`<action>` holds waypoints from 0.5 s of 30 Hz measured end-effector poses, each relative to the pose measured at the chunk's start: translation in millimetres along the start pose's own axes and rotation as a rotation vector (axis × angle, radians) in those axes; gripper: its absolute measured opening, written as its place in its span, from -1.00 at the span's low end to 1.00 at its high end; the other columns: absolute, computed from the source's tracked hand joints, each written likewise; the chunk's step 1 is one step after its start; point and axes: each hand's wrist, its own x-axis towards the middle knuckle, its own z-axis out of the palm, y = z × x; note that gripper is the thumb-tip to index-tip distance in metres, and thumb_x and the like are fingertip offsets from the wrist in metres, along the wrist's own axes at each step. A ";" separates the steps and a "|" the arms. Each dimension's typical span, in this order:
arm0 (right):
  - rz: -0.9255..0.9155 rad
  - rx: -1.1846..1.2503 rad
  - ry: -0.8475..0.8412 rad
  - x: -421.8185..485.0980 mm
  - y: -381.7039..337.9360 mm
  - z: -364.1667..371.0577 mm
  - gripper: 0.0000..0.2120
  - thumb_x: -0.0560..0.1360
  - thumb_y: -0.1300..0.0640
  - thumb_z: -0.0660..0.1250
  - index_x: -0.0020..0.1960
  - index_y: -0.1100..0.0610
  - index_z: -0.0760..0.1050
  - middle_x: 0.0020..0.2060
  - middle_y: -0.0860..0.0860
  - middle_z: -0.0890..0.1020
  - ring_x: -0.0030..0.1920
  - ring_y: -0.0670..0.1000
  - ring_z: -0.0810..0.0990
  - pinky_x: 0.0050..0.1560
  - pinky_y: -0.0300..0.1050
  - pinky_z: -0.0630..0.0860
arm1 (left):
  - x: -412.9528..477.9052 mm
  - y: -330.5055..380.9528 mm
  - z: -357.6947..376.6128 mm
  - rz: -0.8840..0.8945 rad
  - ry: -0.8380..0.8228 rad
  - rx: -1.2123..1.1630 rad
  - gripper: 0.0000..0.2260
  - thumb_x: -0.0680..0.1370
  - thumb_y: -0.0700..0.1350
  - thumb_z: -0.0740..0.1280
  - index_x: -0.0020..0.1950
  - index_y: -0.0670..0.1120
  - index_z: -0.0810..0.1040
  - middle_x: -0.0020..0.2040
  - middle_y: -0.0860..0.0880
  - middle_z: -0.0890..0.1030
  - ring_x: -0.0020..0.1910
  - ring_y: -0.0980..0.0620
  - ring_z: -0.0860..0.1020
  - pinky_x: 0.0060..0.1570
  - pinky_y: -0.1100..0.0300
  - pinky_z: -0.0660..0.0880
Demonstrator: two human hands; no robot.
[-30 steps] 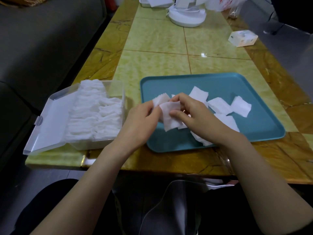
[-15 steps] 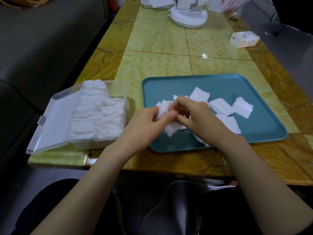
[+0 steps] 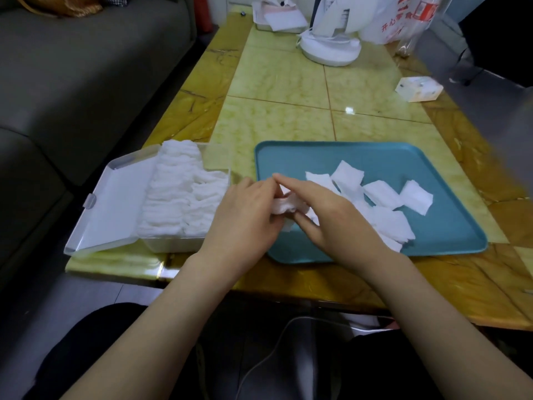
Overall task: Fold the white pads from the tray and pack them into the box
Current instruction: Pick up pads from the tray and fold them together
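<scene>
White pad, crumpled into a fold, is held just beyond a lap in dark cloth, over which a thin pale cable is laid. The pad is gripped from the left by the curled fingers of the left hand and pinched from the right between the thumb and fingers of the right hand, above the near left corner of the tray. The teal tray is set near the front edge of a table topped with glossy yellow-green marbled tiles inside an amber border. More loose pads are scattered flat and overlapping on the tray, to the right of the hands. Just left of the tray a clear plastic box is placed, filled with rows of packed pads, its hinged lid thrown open to the left and overhanging the table edge. A grey sofa is seen along the left side of the table, and grey floor below it. Farther back on the right a small white packet is laid; its print cannot be read. At the far end a round white appliance base, a flat white container with paper on it and a clear plastic bag are gathered. Red Chinese characters are printed on the bag, of which 开心 can be read.
</scene>
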 end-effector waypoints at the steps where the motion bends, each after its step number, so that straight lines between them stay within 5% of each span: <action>1: 0.000 -0.027 0.015 1.2 -1.8 -0.6 -0.51 0.45 0.25 0.31 0.37 0.13 0.38 -0.06 0.07 0.61 -0.07 -0.06 0.47 -0.03 -0.18 0.41 | 0.1 0.2 -4.0 -0.016 0.024 -0.008 -0.84 0.46 -0.22 0.34 0.01 -0.13 0.46 -0.11 -0.08 0.54 -0.05 -0.13 0.43 -0.20 0.15 0.13; 6: 0.038 -0.099 0.094 25.6 -10.6 -6.9 -0.79 0.45 0.16 0.26 0.06 0.14 0.55 -0.16 0.03 0.60 -0.16 -0.08 0.47 -0.16 -0.19 0.42 | 4.0 -19.0 -23.9 -0.093 0.195 -0.045 -0.84 0.53 -0.14 0.33 0.09 -0.13 0.46 -0.02 -0.03 0.55 0.04 -0.09 0.44 -0.06 0.11 0.27; 10: 0.080 -0.070 0.150 62.4 -26.9 -8.2 -0.84 0.47 0.19 0.27 0.03 0.16 0.50 -0.14 0.01 0.57 -0.21 -0.06 0.44 -0.19 -0.13 0.42 | 14.9 -48.0 -26.0 -0.275 0.052 0.176 -0.76 0.61 -0.07 0.19 0.22 -0.12 0.46 0.21 -0.08 0.50 0.21 -0.13 0.38 0.14 0.03 0.28; 15: 0.134 0.029 0.123 107.8 -40.0 14.3 -0.88 0.48 0.28 0.27 0.01 0.23 0.41 -0.19 0.02 0.49 -0.21 0.03 0.46 -0.19 -0.03 0.43 | 12.2 -55.3 -28.9 -0.286 -0.051 0.347 -0.69 0.64 0.00 0.10 0.19 -0.13 0.51 0.16 -0.11 0.53 0.22 -0.17 0.35 0.09 0.02 0.27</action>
